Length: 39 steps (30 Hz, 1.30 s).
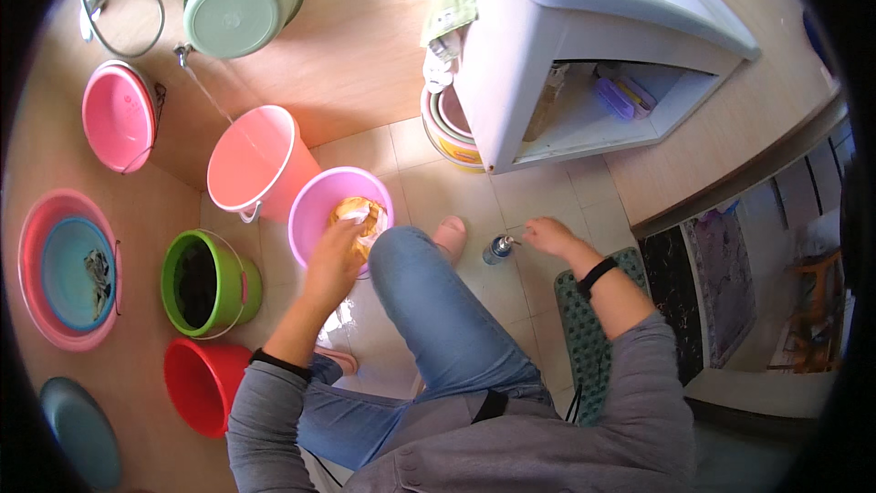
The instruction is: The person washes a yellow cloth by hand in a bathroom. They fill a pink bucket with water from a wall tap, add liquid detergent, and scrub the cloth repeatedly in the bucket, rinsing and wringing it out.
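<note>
My left hand (337, 246) reaches into a pink-purple plastic basin (306, 202) and touches a bundle of yellow and white cloth (375, 219) inside it; the fingers are partly hidden, so I cannot tell whether they grip it. My right hand (545, 235) is at the right, its fingers curled, just beside the nozzle of a blue pump bottle (497, 250) on the tiled floor. Whether the fingers touch the nozzle is unclear. Behind the basin stands a salmon-pink bucket (291, 174), and a thin stream of water runs into it from a wall tap (183, 52).
A green bucket (250, 287) with dark contents and a red bucket (205, 387) stand at the left. Basins hang on the walls, one of them pale green (233, 17). A white washbasin cabinet (510, 82) stands ahead, nested buckets (455, 147) beside it. A green bumpy mat (582, 329) lies right.
</note>
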{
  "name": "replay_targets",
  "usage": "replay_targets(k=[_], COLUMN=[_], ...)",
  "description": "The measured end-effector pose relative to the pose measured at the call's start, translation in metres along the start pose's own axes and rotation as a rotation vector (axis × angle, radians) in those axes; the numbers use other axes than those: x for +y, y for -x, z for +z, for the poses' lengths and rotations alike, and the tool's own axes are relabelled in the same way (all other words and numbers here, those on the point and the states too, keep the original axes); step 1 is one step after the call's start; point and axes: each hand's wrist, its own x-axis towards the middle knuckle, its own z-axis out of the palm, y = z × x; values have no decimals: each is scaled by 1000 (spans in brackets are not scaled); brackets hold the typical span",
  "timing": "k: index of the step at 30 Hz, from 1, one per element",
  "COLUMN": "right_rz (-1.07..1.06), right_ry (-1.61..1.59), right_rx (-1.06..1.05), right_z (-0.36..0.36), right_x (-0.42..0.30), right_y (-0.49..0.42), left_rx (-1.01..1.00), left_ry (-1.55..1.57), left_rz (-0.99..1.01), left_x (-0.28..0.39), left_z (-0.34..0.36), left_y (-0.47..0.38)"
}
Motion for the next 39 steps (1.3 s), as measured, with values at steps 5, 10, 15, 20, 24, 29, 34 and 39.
replay_targets(k=[5, 10, 15, 20, 24, 29, 34, 39], right_rz=[227, 433, 548, 511, 583, 548, 479, 647], right_ry=[-262, -767, -1175, -1028, -1083, -1137, -857, -843], right_rx=[-67, -91, -50, 12, -46, -24, 94, -131], right_z=[76, 88, 95, 95, 91, 98, 107, 78], right_x=[27, 26, 25, 22, 26, 32, 27, 13], right_y=[-4, -7, -4, -5, -4, -6, -17, -20], left_rx=[-63, -502, -458, -409, -395, -346, -148, 130], left_ry=[125, 114, 176, 255, 262, 328, 425, 276], left_rz=[404, 266, 284, 238, 235, 224, 264, 135], left_x=[115, 129, 110, 112, 108, 110, 117, 67], left_z=[79, 153, 164, 156, 155, 153, 113, 26], left_y=[-49, -45, -45, -55, -52, -50, -61, -29])
